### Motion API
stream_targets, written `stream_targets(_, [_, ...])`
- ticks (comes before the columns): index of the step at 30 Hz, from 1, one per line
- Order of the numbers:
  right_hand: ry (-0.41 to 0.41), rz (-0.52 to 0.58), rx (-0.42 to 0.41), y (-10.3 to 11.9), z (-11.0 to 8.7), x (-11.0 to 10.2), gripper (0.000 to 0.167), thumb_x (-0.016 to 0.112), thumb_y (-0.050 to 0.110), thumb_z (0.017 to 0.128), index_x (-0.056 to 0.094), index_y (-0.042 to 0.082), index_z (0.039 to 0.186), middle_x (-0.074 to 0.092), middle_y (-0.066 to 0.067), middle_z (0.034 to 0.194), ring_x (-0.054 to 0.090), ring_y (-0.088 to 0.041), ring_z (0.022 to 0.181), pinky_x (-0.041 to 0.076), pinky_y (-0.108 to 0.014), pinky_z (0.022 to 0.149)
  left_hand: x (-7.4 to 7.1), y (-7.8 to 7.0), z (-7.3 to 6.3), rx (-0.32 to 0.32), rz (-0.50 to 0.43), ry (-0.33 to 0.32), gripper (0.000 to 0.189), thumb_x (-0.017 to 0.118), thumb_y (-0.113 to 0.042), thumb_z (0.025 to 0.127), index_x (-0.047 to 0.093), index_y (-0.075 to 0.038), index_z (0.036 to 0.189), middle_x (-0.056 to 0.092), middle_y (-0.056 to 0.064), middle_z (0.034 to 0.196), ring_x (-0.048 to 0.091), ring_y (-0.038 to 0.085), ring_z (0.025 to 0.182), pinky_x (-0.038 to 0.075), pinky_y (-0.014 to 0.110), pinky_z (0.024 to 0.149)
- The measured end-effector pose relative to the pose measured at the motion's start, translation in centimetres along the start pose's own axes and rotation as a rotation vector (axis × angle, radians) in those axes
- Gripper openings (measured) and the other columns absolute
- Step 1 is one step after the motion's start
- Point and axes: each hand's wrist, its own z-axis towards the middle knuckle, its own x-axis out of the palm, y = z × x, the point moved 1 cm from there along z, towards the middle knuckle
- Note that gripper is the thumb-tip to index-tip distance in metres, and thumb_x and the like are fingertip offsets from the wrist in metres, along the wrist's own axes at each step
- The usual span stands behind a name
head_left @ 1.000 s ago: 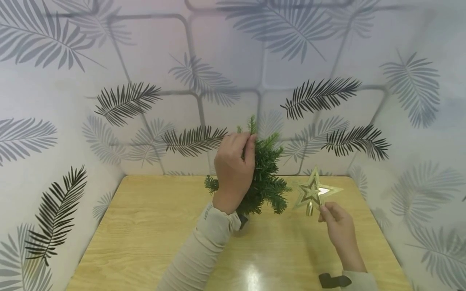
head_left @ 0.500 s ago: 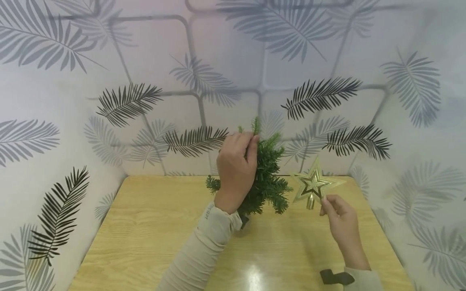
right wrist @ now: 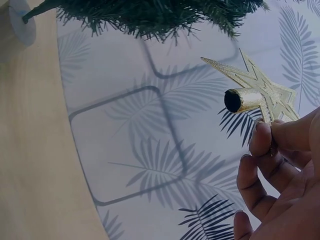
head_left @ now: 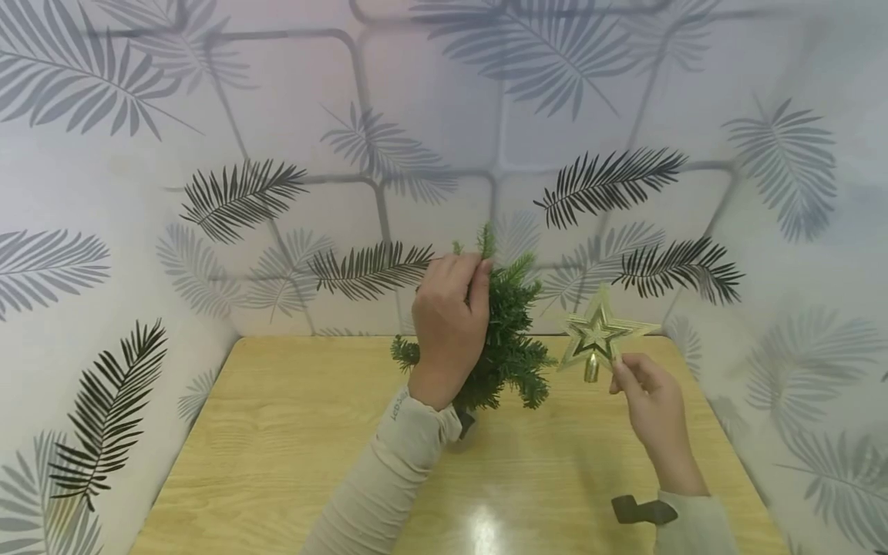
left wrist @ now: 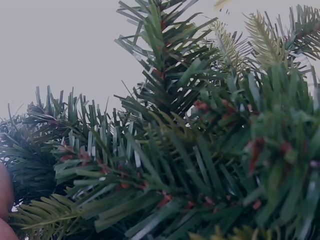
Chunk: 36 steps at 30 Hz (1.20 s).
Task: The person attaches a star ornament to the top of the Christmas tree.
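Note:
A small artificial Christmas tree [head_left: 513,343] stands on the table, its green branches also filling the left wrist view. Near its top my left hand [head_left: 449,324] pinches a branch, the back of the hand covering part of the tree; a bit of finger [left wrist: 5,192] shows at the left edge of the left wrist view. To the right of the tree, my right hand [head_left: 654,408] holds up a gold star tree topper [head_left: 597,331], pinching one lower point between thumb and fingers. The topper's hollow tube [right wrist: 242,101] points down in the head view, its dark opening visible in the right wrist view.
The wood-grain table [head_left: 277,447] reaches back to a wall [head_left: 444,100] printed with leaves and grey lines. A round pale base [right wrist: 22,25] sits under the tree's trunk. Both forearms wear light sleeves, with a dark strap [head_left: 644,510] near the right wrist.
My right hand has risen steadily and shifted slightly right, lifting the star with it. The left hand keeps its hold near the treetop, almost in the same place.

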Motion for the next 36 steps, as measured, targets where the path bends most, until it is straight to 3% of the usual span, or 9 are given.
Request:
stream_targets(4, [-0.007, -0.006, -0.029, 0.3, 0.8, -0.2, 0.016, 0.057, 0.01, 0.107, 0.068, -0.002, 0.103, 0.066, -0.007, 0.078, 0.045, -0.012, 0.064, 0.037, -0.028, 0.064, 0.0, 0.1, -0.1, -0.002, 0.004, 0.002, 0.025, 0.059, -0.024, 0.107, 0.072, -0.006, 0.096, 0.064, 0.006, 0.079, 0.064, 0.025, 0.081, 0.051, 0.037, 0.065])
stream_targets(10, [-0.039, 0.083, -0.051, 1.1, 1.3, -0.5, 0.011, 0.059, 0.005, 0.105, 0.067, -0.001, 0.1, 0.065, -0.002, 0.075, 0.045, -0.012, 0.057, 0.036, -0.029, 0.058, 0.0, 0.0, 0.1, 0.017, -0.002, -0.001, 0.024, 0.059, -0.022, 0.107, 0.07, -0.006, 0.093, 0.062, 0.005, 0.077, 0.064, 0.025, 0.079, 0.05, 0.036, 0.065])
stream_targets(16, [-0.056, 0.152, -0.059, 1.9, 1.3, -0.4, 0.01, 0.06, 0.0, 0.104, 0.066, -0.003, 0.096, 0.064, 0.0, 0.073, 0.058, -0.009, 0.069, 0.038, -0.027, 0.07, 0.1, -0.1, 0.2, 0.027, -0.004, 0.008, 0.023, 0.06, -0.021, 0.107, 0.069, -0.007, 0.092, 0.061, 0.005, 0.076, 0.064, 0.026, 0.081, 0.051, 0.036, 0.067])
stream_targets(21, [-0.04, 0.16, -0.059, 2.3, 1.0, -0.3, 0.013, 0.06, 0.002, 0.104, 0.065, -0.008, 0.098, 0.065, -0.002, 0.073, 0.058, -0.009, 0.073, 0.039, -0.025, 0.079, 0.0, 0.0, 0.3, 0.032, 0.006, 0.006, 0.024, 0.06, -0.022, 0.107, 0.07, -0.006, 0.092, 0.062, 0.005, 0.076, 0.064, 0.026, 0.079, 0.05, 0.036, 0.064])
stream_targets(29, [-0.029, 0.11, -0.03, 2.0, 0.8, -0.1, 0.015, 0.06, 0.008, 0.106, 0.067, -0.004, 0.103, 0.065, 0.0, 0.076, 0.046, -0.012, 0.061, 0.036, -0.029, 0.067, -0.2, 0.2, 0.2, 0.02, 0.001, 0.026, 0.027, 0.056, -0.024, 0.109, 0.068, -0.008, 0.091, 0.056, 0.004, 0.073, 0.058, 0.023, 0.072, 0.045, 0.034, 0.061])
stream_targets(36, [-0.017, 0.134, -0.02, 2.5, 0.3, 0.1, 0.017, 0.059, 0.007, 0.106, 0.066, -0.008, 0.105, 0.065, -0.004, 0.076, 0.056, -0.01, 0.079, 0.038, -0.026, 0.081, -0.2, 0.1, 0.0, 0.009, 0.01, 0.044, 0.022, 0.059, -0.021, 0.107, 0.068, -0.009, 0.091, 0.056, 0.003, 0.073, 0.058, 0.022, 0.072, 0.045, 0.034, 0.06])
